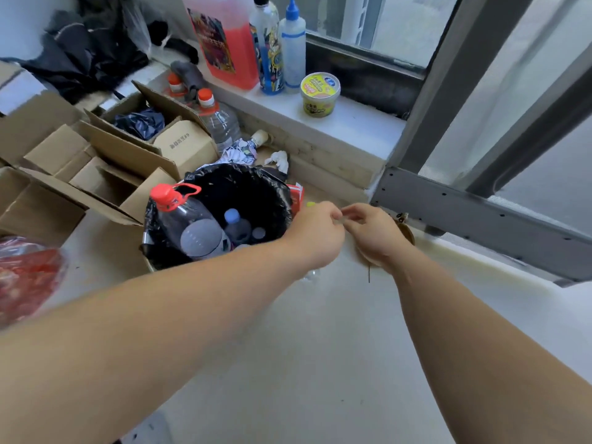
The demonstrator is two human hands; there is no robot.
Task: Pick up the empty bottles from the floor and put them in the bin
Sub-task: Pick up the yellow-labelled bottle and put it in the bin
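Nearest us, both bare forearms reach forward over the pale floor (320, 347), which lies open with plenty of room to move. Our left hand (315, 233) is curled closed just past the bin's rim, with what looks like a clear bottle (311, 274) showing faintly beneath the wrist; whether it is gripped we cannot tell. Our right hand (371, 233) pinches its fingertips right beside the left, on something too small to make out. The bin (282, 200), lined in black, already holds a large red-capped bottle (182, 213) leaning on the rim and smaller ones (235, 225) below. Such empties should be light, thin-walled and slick, so we would take them by the neck. Beyond, cardboard boxes (96, 161) crowd the left, and the window ledge (352, 123) closes off the far side.
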